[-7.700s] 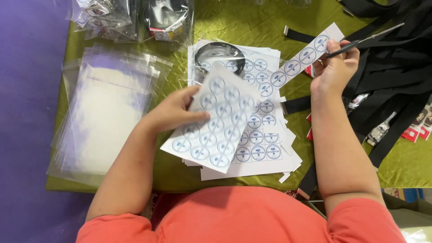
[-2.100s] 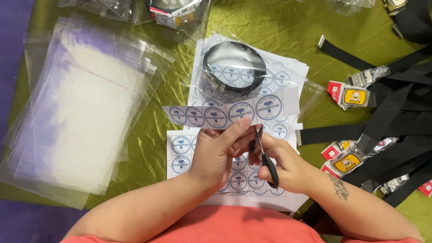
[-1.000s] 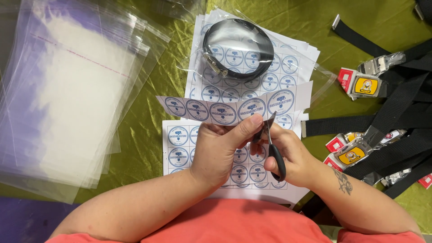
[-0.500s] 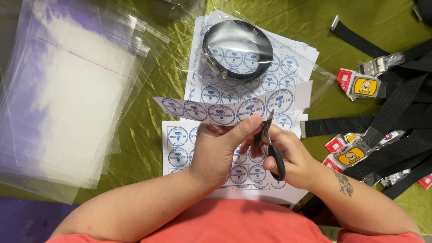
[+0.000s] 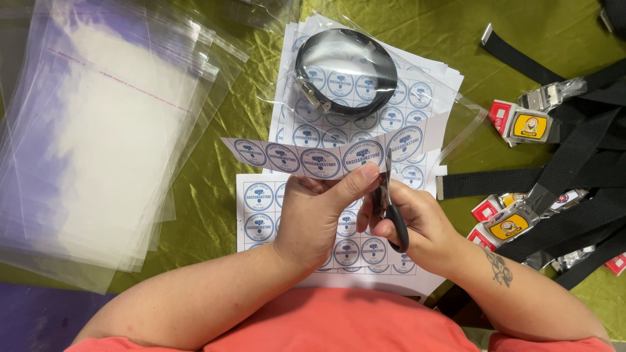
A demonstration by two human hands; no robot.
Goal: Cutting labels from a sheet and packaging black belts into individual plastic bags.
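My left hand (image 5: 319,215) pinches a long paper strip of round blue-and-white stickers (image 5: 313,156), held level above the table. My right hand (image 5: 411,225) grips small black-handled scissors (image 5: 390,208), blades pointing up and cutting into the strip between two stickers near its right end. Beneath both hands lies a sheet of the same round stickers (image 5: 261,215). More sticker sheets (image 5: 417,98) are stacked further back.
A coiled black belt in a clear bag (image 5: 345,72) rests on the sticker stack. A pile of clear plastic bags (image 5: 98,130) lies at left. Black belts with yellow-faced buckles (image 5: 561,169) and red tags lie at right, all on an olive-green cloth (image 5: 215,215).
Seconds ago my left hand held a full sticker sheet while my right hand reached far right. In the last second both hands stay close, scissors working on the strip; little else moves.
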